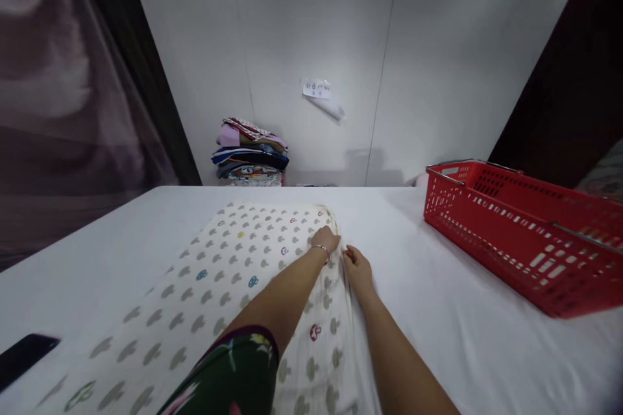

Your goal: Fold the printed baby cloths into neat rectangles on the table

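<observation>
A large white cloth (272, 249) printed with grey mushrooms and a few coloured ones lies spread on the white table. Its right side shows a folded, slightly rumpled edge. My left hand (326, 240), with a bracelet at the wrist, reaches across the cloth and is closed on that edge near the far right corner. Just to the right and a little nearer, my right hand (359, 269) has its fingers curled together at the same edge. The fingertips of my left hand are mostly hidden.
At right a red plastic basket (491, 233) with metal handles stands on the white table (399, 311). A dark phone-like object (26, 356) lies at the left front. Behind the table is a stack of folded clothes (253, 152) against a pale wall with a paper label (316, 88).
</observation>
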Demonstrator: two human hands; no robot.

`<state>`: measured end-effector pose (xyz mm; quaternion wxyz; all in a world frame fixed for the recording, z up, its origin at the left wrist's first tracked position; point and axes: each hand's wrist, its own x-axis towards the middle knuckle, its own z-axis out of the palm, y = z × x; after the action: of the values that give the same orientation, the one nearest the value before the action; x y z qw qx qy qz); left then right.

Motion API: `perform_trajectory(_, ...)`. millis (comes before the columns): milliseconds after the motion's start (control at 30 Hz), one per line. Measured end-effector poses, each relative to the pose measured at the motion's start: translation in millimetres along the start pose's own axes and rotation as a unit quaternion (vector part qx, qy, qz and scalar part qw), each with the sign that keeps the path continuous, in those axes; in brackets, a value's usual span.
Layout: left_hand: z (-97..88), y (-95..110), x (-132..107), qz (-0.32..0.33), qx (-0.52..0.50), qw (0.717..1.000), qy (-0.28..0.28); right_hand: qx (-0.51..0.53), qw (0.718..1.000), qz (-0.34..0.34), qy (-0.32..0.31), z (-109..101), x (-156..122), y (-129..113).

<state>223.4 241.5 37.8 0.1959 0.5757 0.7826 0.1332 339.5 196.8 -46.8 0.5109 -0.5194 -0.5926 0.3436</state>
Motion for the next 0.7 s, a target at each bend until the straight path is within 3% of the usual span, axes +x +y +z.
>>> perform_trajectory(333,0.1,-2,19,-0.009,-0.007,0.999,-0.035,-0.010,1.000,-0.002,-0.004,1,-3,-5)
perform_trajectory(700,-3.2,-6,19,0.005,-0.017,0.999,-0.051,0.000,1.000,0.011,-0.010,-1,-3,-5)
